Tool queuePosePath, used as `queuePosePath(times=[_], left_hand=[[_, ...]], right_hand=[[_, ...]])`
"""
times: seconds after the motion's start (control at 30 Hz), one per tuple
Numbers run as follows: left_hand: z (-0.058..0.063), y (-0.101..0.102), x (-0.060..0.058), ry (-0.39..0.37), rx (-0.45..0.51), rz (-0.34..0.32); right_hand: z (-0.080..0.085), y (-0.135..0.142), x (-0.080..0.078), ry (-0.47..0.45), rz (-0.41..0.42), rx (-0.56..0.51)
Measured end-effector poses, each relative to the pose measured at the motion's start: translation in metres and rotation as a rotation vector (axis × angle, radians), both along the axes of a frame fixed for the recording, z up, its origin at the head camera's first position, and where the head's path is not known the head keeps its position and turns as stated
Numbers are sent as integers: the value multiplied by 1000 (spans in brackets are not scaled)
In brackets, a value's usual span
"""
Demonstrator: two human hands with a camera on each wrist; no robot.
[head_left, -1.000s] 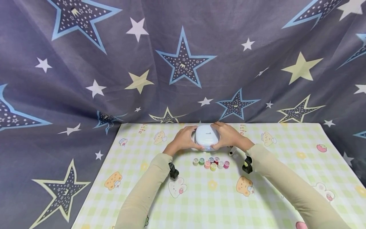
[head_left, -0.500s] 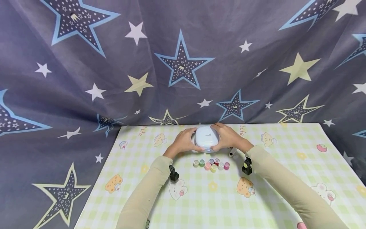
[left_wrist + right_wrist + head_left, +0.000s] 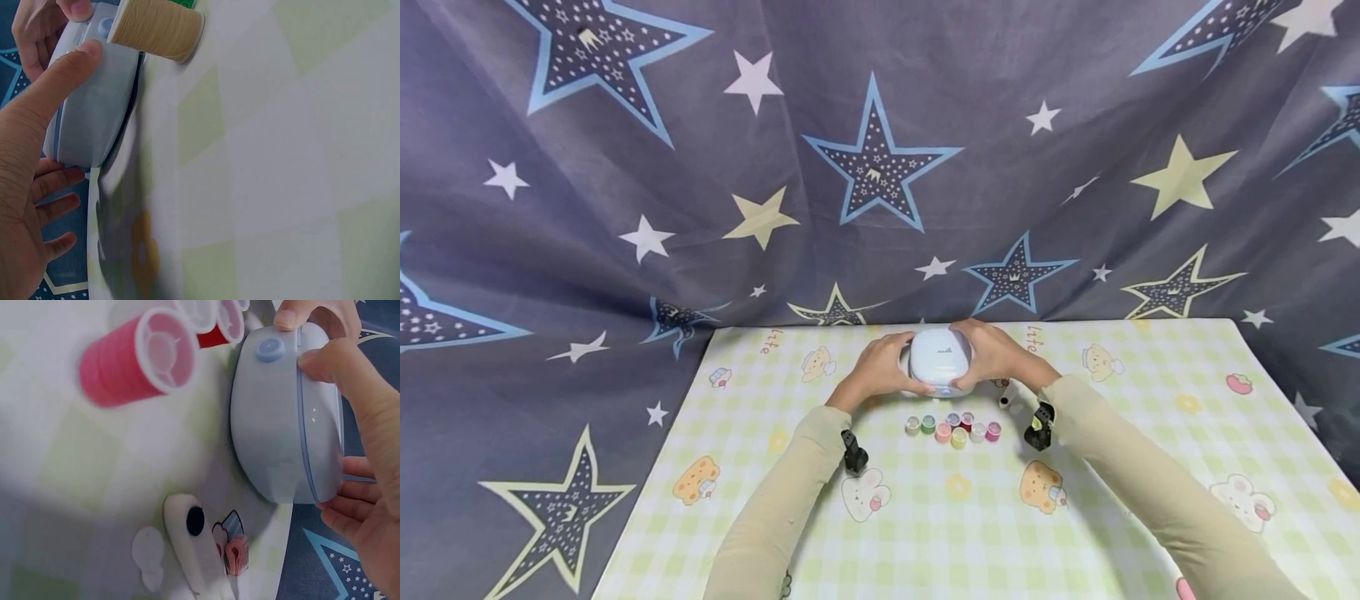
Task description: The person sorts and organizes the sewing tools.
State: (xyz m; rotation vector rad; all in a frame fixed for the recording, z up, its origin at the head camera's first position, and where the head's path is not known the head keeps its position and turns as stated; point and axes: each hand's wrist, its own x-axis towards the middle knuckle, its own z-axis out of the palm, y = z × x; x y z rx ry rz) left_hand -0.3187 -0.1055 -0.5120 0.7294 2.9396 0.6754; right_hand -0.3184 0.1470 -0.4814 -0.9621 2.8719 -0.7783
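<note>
A pale blue rounded case (image 3: pixel 940 354) with dark lettering on its lid stands near the table's back edge. Both hands grip it from opposite sides. My left hand (image 3: pixel 882 367) has its thumb on the front by the latch button, fingers round the far side. On the other side, my right hand (image 3: pixel 997 356) holds likewise, its thumb at the lid seam. In the right wrist view the lid looks closed against the body, and the round button (image 3: pixel 270 349) shows between the thumbs. A tan thread spool (image 3: pixel 159 28) stands just in front of the case in the left wrist view.
Several small thread spools (image 3: pixel 958 437) in different colours, a pink one (image 3: pixel 119 362) among them, are grouped in front of the case. A slim white tool (image 3: pixel 190 540) with a black oval lies to its right. A star-printed curtain (image 3: pixel 880 250) hangs behind the checked tablecloth (image 3: pixel 925 533).
</note>
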Motion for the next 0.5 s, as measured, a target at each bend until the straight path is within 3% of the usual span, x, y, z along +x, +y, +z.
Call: queuePosePath(times=[0.2,0.5], left_hand=[[-2,-1,-3,40,-51,-5],[-2,1,-2,40,-58,-8]], right_hand=[[-1,-2,-2,9,-12,5],[1,-2,-6,-19,9,-12]])
